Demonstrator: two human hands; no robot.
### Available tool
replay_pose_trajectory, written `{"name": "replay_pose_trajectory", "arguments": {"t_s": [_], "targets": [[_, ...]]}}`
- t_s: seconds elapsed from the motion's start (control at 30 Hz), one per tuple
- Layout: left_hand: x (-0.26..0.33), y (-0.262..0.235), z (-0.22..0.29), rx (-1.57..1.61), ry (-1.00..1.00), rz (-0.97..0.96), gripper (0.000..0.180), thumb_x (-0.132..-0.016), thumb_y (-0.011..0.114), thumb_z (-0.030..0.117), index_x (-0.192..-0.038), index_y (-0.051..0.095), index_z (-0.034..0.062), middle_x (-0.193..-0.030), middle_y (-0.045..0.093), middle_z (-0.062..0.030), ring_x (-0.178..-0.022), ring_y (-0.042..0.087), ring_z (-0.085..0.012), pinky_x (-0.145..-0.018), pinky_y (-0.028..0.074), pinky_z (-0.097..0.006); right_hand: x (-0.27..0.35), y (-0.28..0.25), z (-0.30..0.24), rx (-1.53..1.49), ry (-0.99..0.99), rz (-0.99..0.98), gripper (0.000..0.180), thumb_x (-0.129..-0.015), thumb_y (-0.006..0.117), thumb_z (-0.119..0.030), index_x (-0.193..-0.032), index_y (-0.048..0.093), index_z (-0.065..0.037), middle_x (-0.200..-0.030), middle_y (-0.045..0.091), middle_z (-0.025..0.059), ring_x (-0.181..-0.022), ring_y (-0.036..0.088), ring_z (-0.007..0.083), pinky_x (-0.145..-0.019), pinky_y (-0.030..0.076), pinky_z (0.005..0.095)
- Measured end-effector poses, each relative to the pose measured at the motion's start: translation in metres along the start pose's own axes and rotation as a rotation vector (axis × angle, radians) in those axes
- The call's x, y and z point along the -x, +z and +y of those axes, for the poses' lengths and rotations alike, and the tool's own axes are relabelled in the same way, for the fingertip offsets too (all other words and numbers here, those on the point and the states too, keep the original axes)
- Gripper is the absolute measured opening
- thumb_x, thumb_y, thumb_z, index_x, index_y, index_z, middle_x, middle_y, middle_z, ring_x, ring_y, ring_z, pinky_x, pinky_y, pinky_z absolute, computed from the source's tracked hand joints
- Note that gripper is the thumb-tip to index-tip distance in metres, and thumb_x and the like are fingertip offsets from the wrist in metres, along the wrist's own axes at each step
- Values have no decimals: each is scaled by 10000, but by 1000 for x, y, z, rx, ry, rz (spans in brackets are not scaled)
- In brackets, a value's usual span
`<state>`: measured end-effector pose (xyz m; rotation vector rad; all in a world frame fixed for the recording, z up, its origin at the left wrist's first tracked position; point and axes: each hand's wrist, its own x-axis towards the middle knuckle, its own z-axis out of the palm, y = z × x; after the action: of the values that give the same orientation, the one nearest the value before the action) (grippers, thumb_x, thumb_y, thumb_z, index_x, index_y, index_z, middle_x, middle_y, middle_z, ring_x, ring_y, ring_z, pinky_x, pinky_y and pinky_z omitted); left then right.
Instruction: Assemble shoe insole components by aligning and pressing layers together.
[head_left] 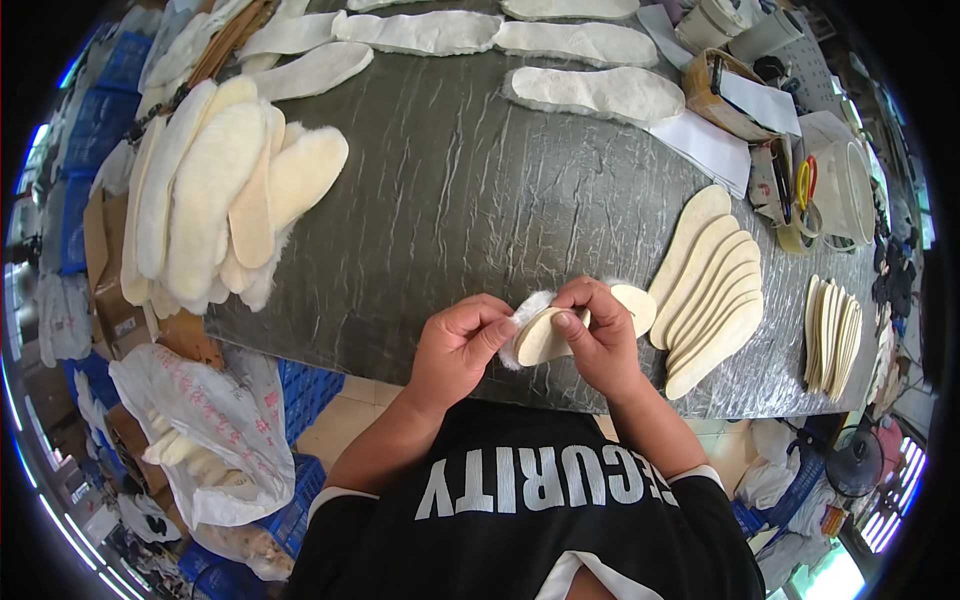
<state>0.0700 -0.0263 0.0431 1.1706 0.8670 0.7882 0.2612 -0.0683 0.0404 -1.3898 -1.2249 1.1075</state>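
Both hands are pinching the same thing: left hand and right hand grip a cream, fleece-backed flat shoe insole right at the near edge of the grey wrinkly-covered table. Just beside the right hand sits a fanned row of tan insoles; a pile of fluffy ones lies off left.

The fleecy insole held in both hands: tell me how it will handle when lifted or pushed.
The fleecy insole probably flexes easily: it curves between the left hand and right hand. It looks thin, so likely light. Its fluffy edge suggests grip rather than slipperiness, and being flat like the fanned insoles on the table, it should not roll.
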Motion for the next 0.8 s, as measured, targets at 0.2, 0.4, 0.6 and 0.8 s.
{"name": "replay_pose_trajectory", "arguments": {"t_s": [0.2,0.4,0.6,0.8], "targets": [[3,4,5,-62,11,13,188,-909,647,132,-820,628,-32,-862,623,-71,-734,560,-115,-654,446,-244,2,3,0,109,-93,57,97,-831,685,-122,-869,602,-88,-815,610,20,-756,551,184,-802,345,331],[10,11,8,8,89,-2,152,-848,712,89,-820,611,-22,-888,609,-74,-751,562,-119,-653,455,-244,5,5,-2,204,-196,100,154,-795,718,-109,-874,586,-101,-823,619,25,-744,560,187,-783,326,344],[22,-8,-4,-91,64,-48,172,-786,743,-9,-875,598,-30,-971,584,-87,-815,574,-118,-718,479,-236,7,0,-2,287,-358,29,296,-695,781,-81,-907,579,-112,-853,633,23,-774,598,199,-782,321,351],[30,-8,-4,55,-33,-24,236,-784,752,12,-956,594,-19,-1054,567,-93,-914,581,-128,-780,489,-261,6,3,3,237,-362,-26,401,-637,837,-79,-927,560,-76,-839,628,59,-799,598,247,-737,441,362]]}}
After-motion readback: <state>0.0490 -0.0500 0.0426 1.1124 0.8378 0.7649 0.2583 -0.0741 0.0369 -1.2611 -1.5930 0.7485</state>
